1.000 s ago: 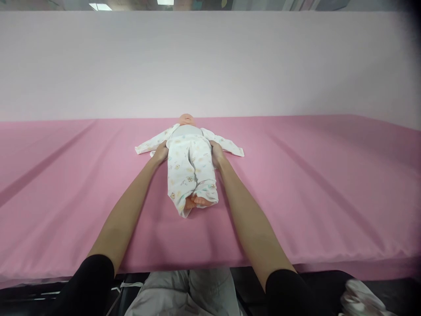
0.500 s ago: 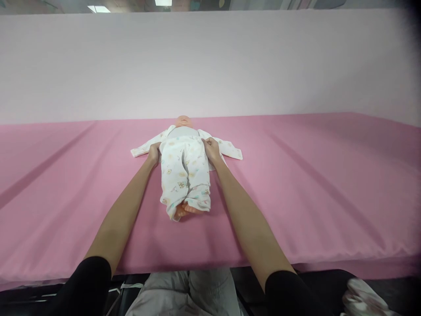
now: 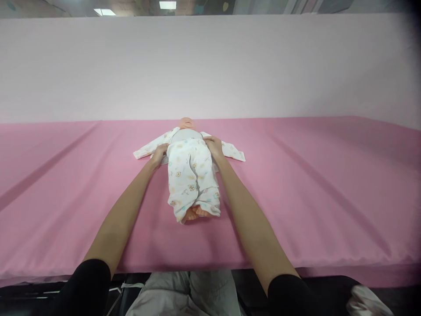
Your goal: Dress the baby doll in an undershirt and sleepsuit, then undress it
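Printed cotton trousers pulled higher; left hand, right hand grip pinching waistband.

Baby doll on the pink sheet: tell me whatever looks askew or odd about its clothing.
The printed trousers sit unevenly: both bare feet poke from bunched cuffs. A grey strip of belly shows above the waistband, which the left hand and right hand grip. The doll's sleeves lie flat.

Wide pink bed lies bare left and right of the doll, so a hand could pass on either side. The doll's spread sleeves bar the way at its far end, and the pale wall closes off the far side.
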The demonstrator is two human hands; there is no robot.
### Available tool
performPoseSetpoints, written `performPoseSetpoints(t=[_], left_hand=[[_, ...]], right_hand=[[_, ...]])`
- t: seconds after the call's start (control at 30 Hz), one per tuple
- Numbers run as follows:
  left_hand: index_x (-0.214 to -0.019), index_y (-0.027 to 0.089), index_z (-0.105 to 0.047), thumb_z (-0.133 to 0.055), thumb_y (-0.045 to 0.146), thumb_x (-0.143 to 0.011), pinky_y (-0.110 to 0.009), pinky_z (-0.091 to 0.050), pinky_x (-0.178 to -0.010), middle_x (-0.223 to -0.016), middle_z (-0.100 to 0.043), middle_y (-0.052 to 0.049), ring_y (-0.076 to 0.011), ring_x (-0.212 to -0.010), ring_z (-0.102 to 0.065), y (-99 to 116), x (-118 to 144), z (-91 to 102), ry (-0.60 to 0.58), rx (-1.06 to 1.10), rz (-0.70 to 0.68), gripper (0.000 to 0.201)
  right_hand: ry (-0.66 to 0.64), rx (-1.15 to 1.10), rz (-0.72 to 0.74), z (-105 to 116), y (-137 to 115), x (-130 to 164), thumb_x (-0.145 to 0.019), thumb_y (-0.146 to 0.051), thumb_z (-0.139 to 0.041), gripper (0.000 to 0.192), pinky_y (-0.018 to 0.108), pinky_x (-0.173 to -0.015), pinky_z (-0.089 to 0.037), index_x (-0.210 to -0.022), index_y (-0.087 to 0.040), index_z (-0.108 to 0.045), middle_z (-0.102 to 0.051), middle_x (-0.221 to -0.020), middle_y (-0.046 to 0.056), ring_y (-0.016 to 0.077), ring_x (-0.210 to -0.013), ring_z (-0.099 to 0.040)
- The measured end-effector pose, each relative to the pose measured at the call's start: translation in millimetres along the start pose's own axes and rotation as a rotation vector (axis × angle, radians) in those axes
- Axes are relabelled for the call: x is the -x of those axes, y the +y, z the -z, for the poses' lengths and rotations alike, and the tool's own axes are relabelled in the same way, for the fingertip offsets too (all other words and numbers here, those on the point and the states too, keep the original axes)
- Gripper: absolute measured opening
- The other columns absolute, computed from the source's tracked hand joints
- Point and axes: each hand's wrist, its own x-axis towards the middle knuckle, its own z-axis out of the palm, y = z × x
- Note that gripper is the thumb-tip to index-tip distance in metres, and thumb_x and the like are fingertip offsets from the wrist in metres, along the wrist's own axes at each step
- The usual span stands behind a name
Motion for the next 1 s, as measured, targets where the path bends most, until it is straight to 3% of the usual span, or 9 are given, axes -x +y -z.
performPoseSetpoints(t=[0.13, 0.27, 0.37, 0.43, 0.53, 0.7, 0.83, 1.0], left_hand=[[-0.065, 0.018, -0.049, -0.051, 0.027, -0.066, -0.027, -0.044, -0.069, -0.085, -0.059, -0.004, -0.0163, -0.079, -0.054, 9.8, -1.0, 4.3, -0.016, -0.002, -0.038, 0.009], [-0.067, 0.018, -0.045, -0.049, 0.025, -0.073, -0.028, -0.042, -0.082, -0.109, -0.06, -0.007, -0.0175, -0.097, -0.054, 17.0, -5.6, -0.6, 0.029, -0.085, -0.086, 0.009], [-0.068, 0.019, -0.041, -0.049, 0.028, -0.078, -0.027, -0.041, -0.075, -0.091, -0.061, -0.004, -0.0152, -0.083, -0.054, 18.1, -9.6, -6.0, 0.103, -0.117, -0.12, 0.015], [-0.068, 0.02, -0.04, -0.05, 0.031, -0.08, -0.026, -0.038, -0.067, -0.072, -0.054, 0.001, -0.0133, -0.069, -0.048, 18.1, -13.4, -7.5, 0.18, -0.201, -0.139, 0.019], [-0.066, 0.02, -0.039, -0.052, 0.032, -0.08, -0.026, -0.032, -0.061, -0.06, -0.043, 0.004, -0.0122, -0.06, -0.04, 18.3, -22.0, -6.8, 0.233, -0.343, -0.142, 0.022], [-0.06, 0.02, -0.035, -0.052, 0.025, -0.076, -0.026, -0.032, -0.06, -0.059, -0.04, 0.004, -0.0122, -0.059, -0.038, 15.8, -34.2, -9.9, 0.255, -0.356, -0.149, 0.024], [-0.06, 0.02, -0.034, -0.051, 0.023, -0.076, -0.026, -0.033, -0.06, -0.06, -0.038, 0.004, -0.0121, -0.06, -0.037, 10.1, -33.8, -12.8, 0.241, -0.282, -0.147, 0.024], [-0.075, 0.019, -0.053, -0.049, 0.021, -0.078, -0.028, -0.039, -0.071, -0.076, -0.055, 0.001, -0.0147, -0.073, -0.049, 18.4, -33.6, -10.3, 0.131, -0.265, -0.181, 0.006]], right_hand=[[-0.116, 0.195, 0.142, -6.9, -19.1, 2.6, -0.073, -0.018, -0.051, 0.019, 0.031, -0.093, -0.037, -0.08, -0.02, -0.068, -0.067, -0.095, 0.0, 0.0169, -0.094, -0.057], [-0.192, 0.254, 0.144, -13.1, -27.5, -1.5, -0.072, -0.016, -0.05, 0.023, 0.031, -0.09, -0.036, -0.087, -0.02, -0.066, -0.065, -0.101, 0.002, 0.0177, -0.096, -0.055], [-0.208, 0.317, 0.093, -16.1, -26.5, -14.3, -0.071, -0.018, -0.052, 0.011, 0.029, -0.079, -0.038, -0.078, -0.02, -0.06, -0.062, -0.086, 0.001, 0.0166, -0.082, -0.053], [-0.223, 0.346, 0.055, -17.7, -23.7, -26.1, -0.07, -0.02, -0.054, 0.003, 0.028, -0.07, -0.038, -0.067, -0.02, -0.052, -0.055, -0.07, -0.001, 0.0153, -0.07, -0.048], [-0.239, 0.315, 0.01, -20.1, -18.0, -45.4, -0.072, -0.027, -0.058, 0.019, 0.027, -0.061, -0.035, -0.06, -0.021, -0.045, -0.044, -0.058, -0.002, 0.0146, -0.062, -0.041], [-0.255, 0.4, -0.002, -25.2, -12.5, -67.6, -0.076, -0.039, -0.062, 0.026, 0.026, -0.06, -0.032, -0.061, -0.02, -0.05, -0.049, -0.06, -0.001, 0.0152, -0.064, -0.043], [-0.325, 0.51, 0.006, -25.6, -19.3, -66.9, -0.081, -0.043, -0.057, 0.035, 0.027, -0.059, -0.029, -0.056, -0.02, -0.049, -0.047, -0.057, -0.001, 0.0142, -0.061, -0.041], [-0.361, 0.47, 0.085, -13.1, -42.0, -57.9, -0.069, -0.019, -0.069, 0.025, 0.027, -0.058, -0.031, -0.051, -0.019, -0.051, -0.045, -0.051, -0.001, 0.0133, -0.058, -0.041]])
